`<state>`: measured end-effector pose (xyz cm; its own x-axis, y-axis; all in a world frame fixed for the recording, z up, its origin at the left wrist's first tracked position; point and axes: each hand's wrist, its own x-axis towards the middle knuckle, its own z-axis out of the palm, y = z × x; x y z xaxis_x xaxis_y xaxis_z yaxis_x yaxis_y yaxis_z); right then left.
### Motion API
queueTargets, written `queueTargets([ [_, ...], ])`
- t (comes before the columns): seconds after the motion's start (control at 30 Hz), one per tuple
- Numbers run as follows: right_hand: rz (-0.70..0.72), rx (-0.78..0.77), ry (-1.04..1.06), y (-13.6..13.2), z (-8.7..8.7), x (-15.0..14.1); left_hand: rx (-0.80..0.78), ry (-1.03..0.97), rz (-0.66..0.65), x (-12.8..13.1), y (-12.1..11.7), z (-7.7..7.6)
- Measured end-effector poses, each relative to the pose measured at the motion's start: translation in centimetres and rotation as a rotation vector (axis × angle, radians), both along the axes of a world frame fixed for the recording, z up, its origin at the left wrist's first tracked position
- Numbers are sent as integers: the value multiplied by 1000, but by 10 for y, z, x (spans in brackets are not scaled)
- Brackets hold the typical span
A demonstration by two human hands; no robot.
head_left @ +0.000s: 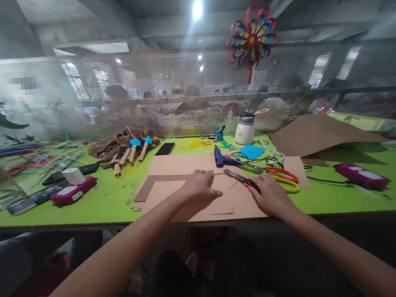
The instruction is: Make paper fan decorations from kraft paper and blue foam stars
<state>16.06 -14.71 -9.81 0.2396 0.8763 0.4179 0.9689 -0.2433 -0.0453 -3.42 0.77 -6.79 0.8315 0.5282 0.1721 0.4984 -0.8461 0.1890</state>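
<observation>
My left hand point(199, 187) lies on tan cardboard sheets point(172, 161), its fingers stretched out and the thumb apart, holding nothing. My right hand point(272, 194) is closed round a utility knife point(236, 176) with a dark body, its tip pointing left toward my left hand. Just behind the knife lie scissors point(290, 188) with red and yellow handles, their blades reaching left. A blue glue gun point(220, 158) rests at the back edge of the cardboard. Between my hands, a small cut piece or slit shows on the sheet.
Behind stand a white bottle point(244, 130) and a blue paint pot point(219, 135), with blue paper point(251, 151) nearby. Paper rolls with blue stars point(133, 150) and a purple box point(74, 191) lie left. Brown paper point(322, 133) and another purple box point(362, 176) are right.
</observation>
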Motion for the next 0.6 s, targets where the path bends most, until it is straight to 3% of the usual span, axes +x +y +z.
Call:
queueTargets([
  [0.13,-16,9,-47,-2,0,-3,-49,24,31,10,6,2],
  [0.3,-25,24,-45,-1,1,-5,-143,-211,44,12,8,0],
  [0.37,-20,30,-24,-1,1,-6,-298,-343,42,6,5,3],
  [0.53,-28,46,40,-2,3,-5,-971,-709,-30,-22,15,25],
  [0.6,-31,53,52,-2,8,-5,-1110,-872,66,-28,28,34],
])
